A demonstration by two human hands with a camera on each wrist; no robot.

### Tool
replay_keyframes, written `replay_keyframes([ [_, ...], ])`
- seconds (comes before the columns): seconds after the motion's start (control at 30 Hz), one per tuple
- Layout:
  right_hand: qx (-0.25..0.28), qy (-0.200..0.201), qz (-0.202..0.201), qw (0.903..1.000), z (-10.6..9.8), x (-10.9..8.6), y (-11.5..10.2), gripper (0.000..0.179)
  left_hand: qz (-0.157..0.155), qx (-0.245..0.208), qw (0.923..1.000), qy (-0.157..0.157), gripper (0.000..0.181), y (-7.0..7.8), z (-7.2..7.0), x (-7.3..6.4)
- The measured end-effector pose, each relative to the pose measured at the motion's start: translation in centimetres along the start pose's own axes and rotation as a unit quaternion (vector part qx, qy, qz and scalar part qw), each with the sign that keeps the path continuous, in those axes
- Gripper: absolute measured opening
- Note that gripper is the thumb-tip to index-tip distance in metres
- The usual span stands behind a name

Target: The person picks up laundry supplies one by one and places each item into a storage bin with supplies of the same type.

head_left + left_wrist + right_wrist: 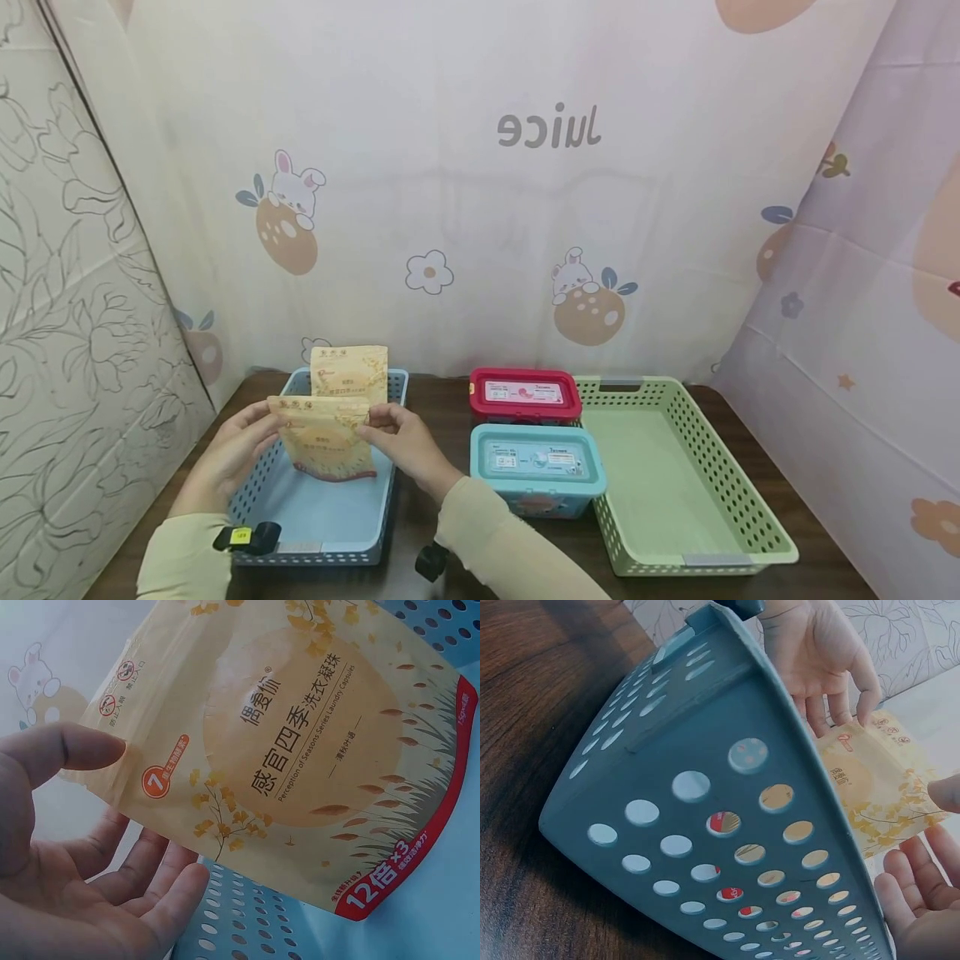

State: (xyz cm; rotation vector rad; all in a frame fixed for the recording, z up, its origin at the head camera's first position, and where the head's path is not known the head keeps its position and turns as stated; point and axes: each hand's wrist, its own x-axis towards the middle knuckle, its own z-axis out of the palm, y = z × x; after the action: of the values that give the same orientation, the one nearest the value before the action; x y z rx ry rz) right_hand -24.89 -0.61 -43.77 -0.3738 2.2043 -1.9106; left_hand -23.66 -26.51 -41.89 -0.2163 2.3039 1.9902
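A pale cloth (450, 208) printed with rabbits hangs behind everything, the word "Juice" reading backwards on it, and in front runs a dark wood counter (438, 408). The green basket (660, 475) sits on the right with its floor in plain sight from here. On the left is the blue basket (330, 521), where the back pouch (350, 369) seems to stand near the far end, its top poking above the rim.

Between the baskets are two lidded tubs, the blue box (538, 460) nearer me and the red box (527, 393) behind it. Both lids are down, so I can't see what is inside.

The front pouch (330, 442), labelled laundry capsules, is held over the blue basket, just ahead of the back pouch. Whether its foot touches the basket floor I can't tell. Each grip is clamped on it near the top: the left hand (228, 454) pinches one corner and the right hand (412, 442) the other.

To handle it well, I'd keep both pinches level, since a soft filled packet would probably twist or slump if one side went slack. I'd lower it foot first and release both corners together once it stands, keeping it from nudging the back pouch and minding the right-hand knuckles by the basket wall.
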Motion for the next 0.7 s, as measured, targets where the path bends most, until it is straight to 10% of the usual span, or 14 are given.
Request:
replay_keyframes([
  [0.7, -0.004, -0.012, -0.007, 0.9999, -0.5, -0.6, -0.9, 0.041, 0.039, -0.010, 0.9992, 0.010, 0.079, 1.1, -0.3, -1.2],
])
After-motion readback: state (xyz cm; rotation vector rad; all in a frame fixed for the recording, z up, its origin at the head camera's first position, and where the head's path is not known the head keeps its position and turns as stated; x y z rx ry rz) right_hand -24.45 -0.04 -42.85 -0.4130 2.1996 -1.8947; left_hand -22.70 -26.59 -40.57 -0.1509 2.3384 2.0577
